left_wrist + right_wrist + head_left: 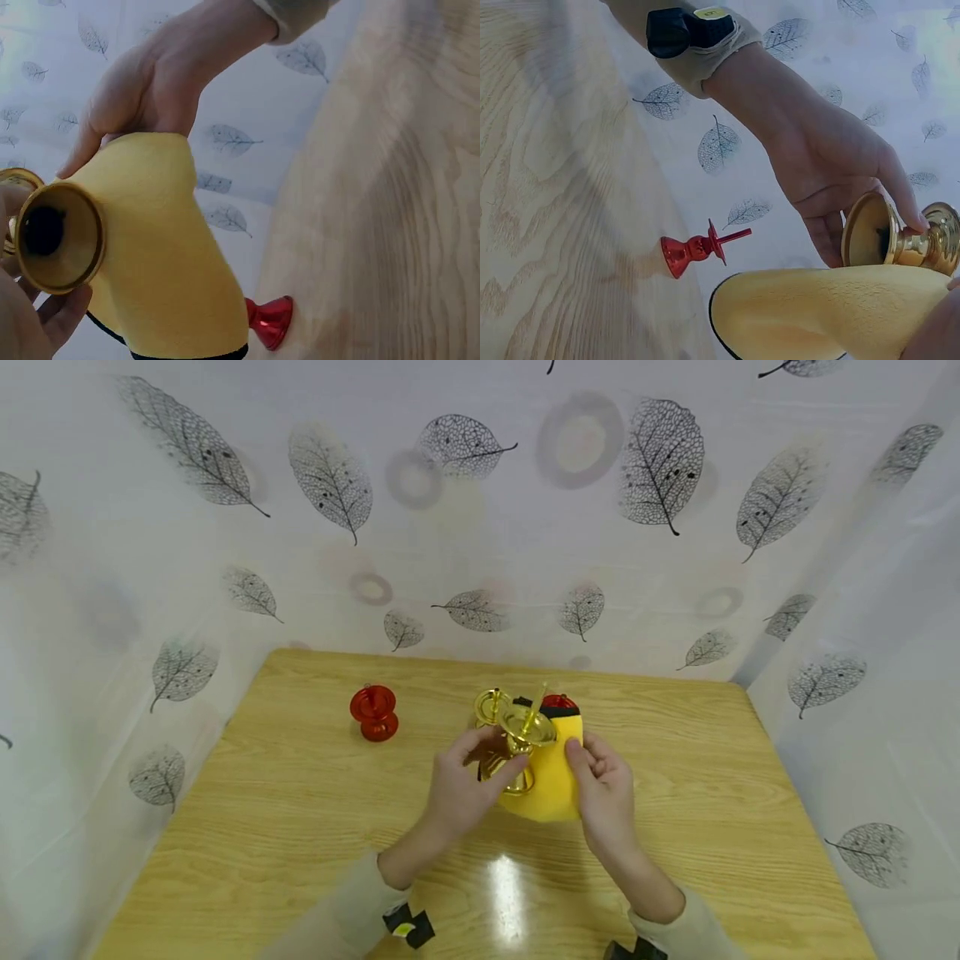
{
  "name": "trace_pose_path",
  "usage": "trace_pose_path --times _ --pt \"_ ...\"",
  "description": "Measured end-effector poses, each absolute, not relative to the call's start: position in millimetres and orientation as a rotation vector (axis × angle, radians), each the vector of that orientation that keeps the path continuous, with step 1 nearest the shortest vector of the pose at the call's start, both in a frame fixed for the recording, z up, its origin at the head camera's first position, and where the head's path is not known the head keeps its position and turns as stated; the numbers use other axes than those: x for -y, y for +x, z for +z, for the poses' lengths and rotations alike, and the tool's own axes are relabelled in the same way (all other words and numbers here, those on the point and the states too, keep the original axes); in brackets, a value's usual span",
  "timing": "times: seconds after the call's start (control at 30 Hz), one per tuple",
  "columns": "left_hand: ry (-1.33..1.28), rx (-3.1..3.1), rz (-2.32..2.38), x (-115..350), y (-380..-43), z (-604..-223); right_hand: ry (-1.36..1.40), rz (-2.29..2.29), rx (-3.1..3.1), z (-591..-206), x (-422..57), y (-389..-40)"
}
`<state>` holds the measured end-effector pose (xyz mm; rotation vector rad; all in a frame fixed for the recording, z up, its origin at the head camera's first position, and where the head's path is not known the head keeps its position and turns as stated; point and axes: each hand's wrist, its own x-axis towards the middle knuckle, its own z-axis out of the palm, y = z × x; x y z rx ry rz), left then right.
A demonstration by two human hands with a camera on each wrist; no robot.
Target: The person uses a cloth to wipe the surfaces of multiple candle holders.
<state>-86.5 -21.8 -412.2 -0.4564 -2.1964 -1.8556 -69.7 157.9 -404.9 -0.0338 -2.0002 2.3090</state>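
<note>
My left hand (468, 785) grips a shiny gold candlestick (527, 727) by its stem and base, with its spike and dished pan tilted upward. In the left wrist view its hollow round base (61, 238) faces the camera. A soft yellow cloth mitt (558, 777) with black edging is pinched at its side between the thumb and fingers of my right hand (609, 785). The cloth lies against the candlestick. Just behind my left fingers shows a second gold candlestick (492, 704), its lower part hidden.
On the wooden table (300, 827), a red candlestick (373, 712) stands at the back left. Another red one (558, 701) peeks out behind the yellow cloth. A white curtain (480, 552) printed with leaves hangs around the table's back and sides.
</note>
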Motion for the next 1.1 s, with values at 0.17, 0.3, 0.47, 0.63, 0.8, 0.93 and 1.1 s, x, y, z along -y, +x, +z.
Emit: trace_pose_path --times 0.17,0.3,0.47,0.63,0.8,0.93,1.1 --pt "-0.682 2.245 -1.801 28.4 -90.3 -407.7 0.179 2.356 1.994 -406.1 -161.0 -69.3" --pt "-0.608 2.270 -1.914 27.8 -89.7 -407.2 0.251 2.329 2.020 -409.5 -161.4 -70.0" --pt "-0.396 2.307 -2.023 27.2 -91.9 -408.7 0.353 1.991 2.045 -419.8 -156.0 -67.2" --pt "-0.371 2.298 -2.008 27.6 -95.9 -413.2 0.570 1.764 1.892 -429.5 -146.0 -60.8" --pt "-0.401 2.282 -1.987 26.6 -97.8 -414.9 0.575 1.763 1.865 -426.2 -142.7 -59.1" --pt "-0.408 2.274 -2.023 26.8 -96.4 -414.2 0.530 1.830 1.850 -423.0 -144.2 -59.0" --pt "-0.395 2.252 -2.178 29.4 -96.3 -413.6 0.490 1.908 1.835 -422.1 -147.5 -62.3"
